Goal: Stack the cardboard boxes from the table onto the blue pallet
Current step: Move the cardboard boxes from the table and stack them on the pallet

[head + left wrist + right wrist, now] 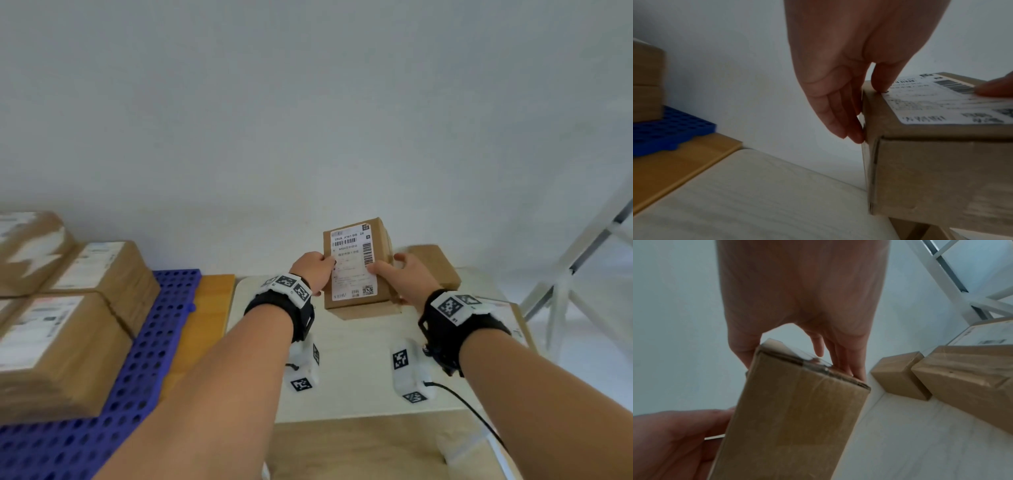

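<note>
Gripping one labelled cardboard box (356, 263) between them, the left hand (313, 270) and right hand (406, 275) hold it above the pale table (356, 370), thumbs on its label, fingers down its sides; two more boxes lie on the table, a small one (900, 376) behind and a larger one (970, 381) at right; four boxes (65, 346) sit on the blue pallet (144, 363) at left.

A: Stacked boxes (61, 329) on the pallet (144, 359)?
B: Cut by the left edge, labels blurred.
A: Label (945, 104) text?
B: Perhaps Chinese; unreadable. Right fingers (846, 363) partly hidden behind the box (797, 410).
</note>
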